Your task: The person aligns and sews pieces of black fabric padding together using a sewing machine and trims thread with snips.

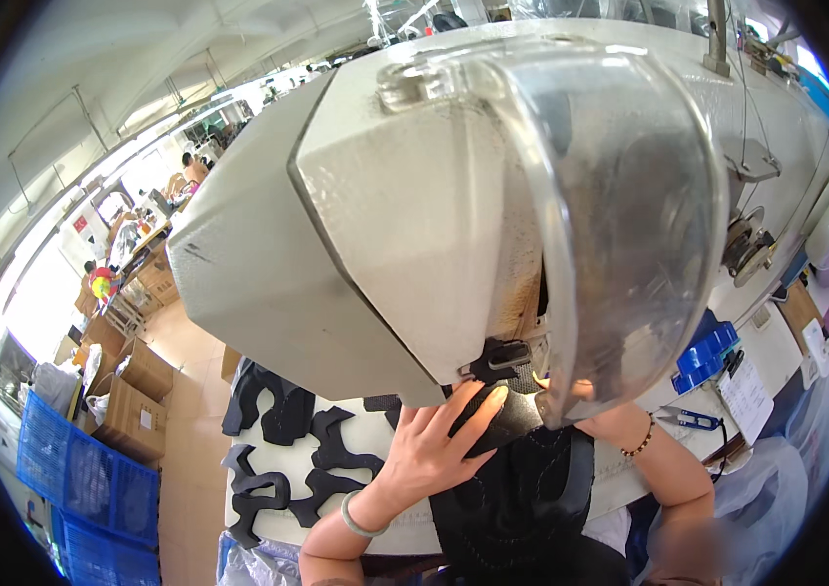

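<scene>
A grey sewing machine head (pixel 414 205) with a clear plastic shield (pixel 629 234) fills the middle of the view. Under it lies a dark, partly shiny fabric piece (pixel 514 422). My left hand (pixel 439 444) grips this piece from the left, thumb and finger apart across it, close below the machine head. On the right side of the piece, my right hand (pixel 595 408) holds its edge; the shield blurs some of those fingers. The needle area is hidden behind the casing. Black stitched material (pixel 512 508) hangs below; whether it is work or clothing, I cannot tell.
Several dark cut pieces (pixel 336 439) lie on the white table (pixel 404 532) to the left. Thread snips (pixel 693 420), a blue plastic holder (pixel 705 352) and a paper sheet (pixel 746 398) are at right. Blue crates (pixel 92 469) and cardboard boxes (pixel 126 415) stand on the floor at left.
</scene>
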Action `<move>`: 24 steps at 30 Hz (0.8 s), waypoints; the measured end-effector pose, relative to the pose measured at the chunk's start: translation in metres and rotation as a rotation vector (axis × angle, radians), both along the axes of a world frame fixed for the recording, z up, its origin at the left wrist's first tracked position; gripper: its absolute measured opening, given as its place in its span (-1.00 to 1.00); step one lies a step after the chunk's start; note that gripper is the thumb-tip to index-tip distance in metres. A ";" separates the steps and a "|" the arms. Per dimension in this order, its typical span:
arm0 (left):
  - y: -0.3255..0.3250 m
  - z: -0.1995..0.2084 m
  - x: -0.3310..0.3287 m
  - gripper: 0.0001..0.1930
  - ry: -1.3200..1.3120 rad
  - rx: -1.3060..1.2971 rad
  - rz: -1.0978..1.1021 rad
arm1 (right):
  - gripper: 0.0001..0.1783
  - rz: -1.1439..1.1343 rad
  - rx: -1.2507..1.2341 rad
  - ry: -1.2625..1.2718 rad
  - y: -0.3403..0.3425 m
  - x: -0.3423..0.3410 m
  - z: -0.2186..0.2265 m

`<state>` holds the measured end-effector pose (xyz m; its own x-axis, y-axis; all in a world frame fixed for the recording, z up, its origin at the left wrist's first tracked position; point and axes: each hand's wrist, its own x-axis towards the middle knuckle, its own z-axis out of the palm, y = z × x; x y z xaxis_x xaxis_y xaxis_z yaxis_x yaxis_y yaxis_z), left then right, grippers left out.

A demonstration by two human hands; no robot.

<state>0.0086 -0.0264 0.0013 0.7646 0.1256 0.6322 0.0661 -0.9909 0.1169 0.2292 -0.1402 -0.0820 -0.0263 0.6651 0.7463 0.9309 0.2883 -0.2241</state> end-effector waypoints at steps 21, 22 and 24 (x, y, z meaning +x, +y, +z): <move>-0.017 -0.001 0.014 -0.72 -0.144 0.333 0.063 | -0.78 -0.028 -0.010 -0.099 -0.002 0.009 0.004; -0.016 0.000 0.014 -0.72 -0.144 0.333 0.065 | -0.79 -0.040 -0.009 -0.128 -0.003 0.009 0.004; -0.012 0.000 0.014 -0.74 -0.143 0.262 0.029 | -0.79 -0.065 -0.009 -0.188 -0.004 0.009 0.004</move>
<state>0.0221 -0.0385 0.0017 0.6636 -0.0353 0.7473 0.0963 -0.9865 -0.1321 0.2379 -0.1446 -0.0780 -0.1215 0.6765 0.7264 0.9731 0.2253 -0.0471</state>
